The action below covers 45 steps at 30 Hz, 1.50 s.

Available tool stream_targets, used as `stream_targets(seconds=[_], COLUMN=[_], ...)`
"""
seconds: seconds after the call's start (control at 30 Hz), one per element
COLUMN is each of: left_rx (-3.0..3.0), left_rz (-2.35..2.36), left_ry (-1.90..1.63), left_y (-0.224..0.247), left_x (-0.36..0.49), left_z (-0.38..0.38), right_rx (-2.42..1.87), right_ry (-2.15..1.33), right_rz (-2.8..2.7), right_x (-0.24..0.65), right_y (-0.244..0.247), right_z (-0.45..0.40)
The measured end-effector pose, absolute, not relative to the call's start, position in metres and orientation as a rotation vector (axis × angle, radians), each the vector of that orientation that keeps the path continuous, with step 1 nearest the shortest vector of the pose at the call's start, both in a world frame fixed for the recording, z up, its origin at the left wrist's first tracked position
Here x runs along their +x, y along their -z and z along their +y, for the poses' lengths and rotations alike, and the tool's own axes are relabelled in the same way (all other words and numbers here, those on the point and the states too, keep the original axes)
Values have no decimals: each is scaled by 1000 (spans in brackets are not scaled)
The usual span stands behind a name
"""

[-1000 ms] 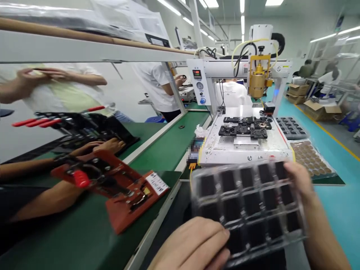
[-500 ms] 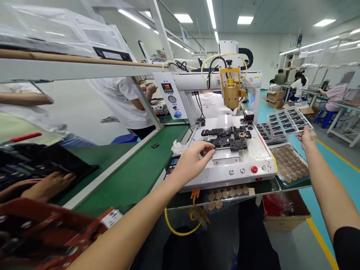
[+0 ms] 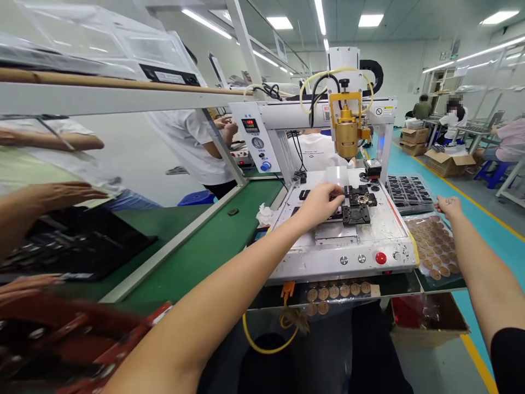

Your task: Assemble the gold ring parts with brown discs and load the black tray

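My left hand reaches over the black fixture on the white machine bed, its fingers curled and tips close together on the left part of the fixture. Whatever is between them is hidden. A round metallic piece sits in the fixture's right part. Off to the right, my right hand has its fingers closed at the right edge of a clear plastic tray with black parts, lying flat in a stack. Above the bed hangs the machine's gold-coloured head.
A sheet of round brown stickers lies in front of the tray. The machine's control panel stands at left, above a green belt with a small black part. A co-worker's hand is over black material at far left. A cardboard box stands below.
My left hand has moved right and farther over the fixture. The tray that my right hand held up at a tilt is now down flat on the stack. The view has shifted slightly.
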<state>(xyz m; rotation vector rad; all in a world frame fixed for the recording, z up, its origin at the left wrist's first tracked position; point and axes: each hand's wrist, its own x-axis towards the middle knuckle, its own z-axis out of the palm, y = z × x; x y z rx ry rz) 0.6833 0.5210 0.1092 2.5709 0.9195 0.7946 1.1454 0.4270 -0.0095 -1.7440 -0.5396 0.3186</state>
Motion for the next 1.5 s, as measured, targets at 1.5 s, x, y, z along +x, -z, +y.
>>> stream_targets(seconds=[1.5], left_rx=[2061], left_rz=[658], left_ry=[-615], left_y=[97], left_x=[531], left_z=[371], right_rx=[-1326], right_ry=[-291], right_rz=[-1862], right_x=[753], right_y=[135], right_z=[306])
